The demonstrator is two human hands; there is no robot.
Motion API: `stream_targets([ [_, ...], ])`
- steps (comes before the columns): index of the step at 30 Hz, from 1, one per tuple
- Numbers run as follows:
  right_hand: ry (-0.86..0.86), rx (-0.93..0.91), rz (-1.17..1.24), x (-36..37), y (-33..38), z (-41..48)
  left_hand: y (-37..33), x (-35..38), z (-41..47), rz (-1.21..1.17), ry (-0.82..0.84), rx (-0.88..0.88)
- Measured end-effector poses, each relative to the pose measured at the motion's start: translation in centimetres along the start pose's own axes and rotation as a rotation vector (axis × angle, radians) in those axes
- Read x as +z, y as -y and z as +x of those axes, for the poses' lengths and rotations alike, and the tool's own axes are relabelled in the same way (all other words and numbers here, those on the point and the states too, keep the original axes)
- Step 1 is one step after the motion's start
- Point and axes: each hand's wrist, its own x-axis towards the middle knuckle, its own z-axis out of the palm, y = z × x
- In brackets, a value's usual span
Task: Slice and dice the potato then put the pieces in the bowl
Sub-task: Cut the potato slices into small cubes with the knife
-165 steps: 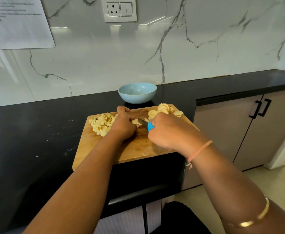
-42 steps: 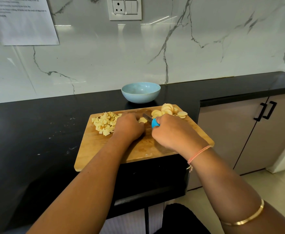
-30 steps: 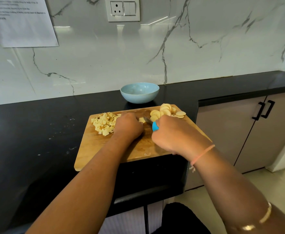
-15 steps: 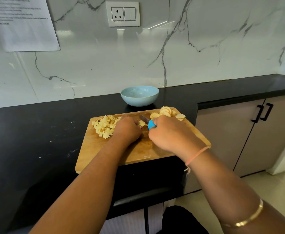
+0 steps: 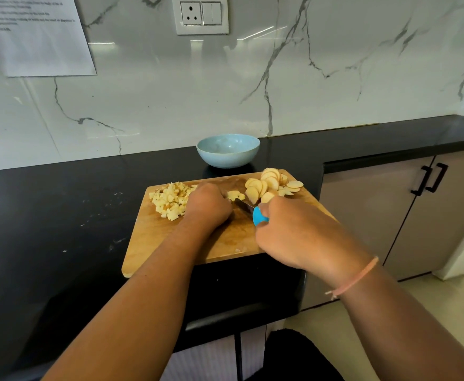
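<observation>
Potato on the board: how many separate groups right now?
3: diced heap at the left of the board; round slices at its back right corner; small bit between them, at the knife, beside the left hand. More may be hidden under that hand.

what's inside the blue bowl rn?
Inside the bowl, no potato shows on the visible inner wall; the near rim hides the very bottom. Diced pieces and slices lie on the cutting board.

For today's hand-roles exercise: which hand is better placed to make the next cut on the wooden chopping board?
Right. The right hand grips the blue-handled knife, its blade at the pale potato piece that the left hand steadies.
</observation>
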Motion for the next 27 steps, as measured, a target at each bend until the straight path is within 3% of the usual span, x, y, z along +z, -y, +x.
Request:
stream_targets([
  [9, -0.075, 0.031, 0.056, -0.2, 0.8, 2.6, 0.3, -0.6, -0.3, -0.144, -0.022, -0.091],
  [14, -0.032, 0.06, 0.082, 1.5, 1.5, 4.5, 0.1, -0.5, -0.4, -0.183, -0.031, -0.121],
  [27, -0.052, 0.011, 0.067, 0.4, -0.1, 0.2, 0.2, -0.7, -0.7, -0.25, -0.021, -0.11],
])
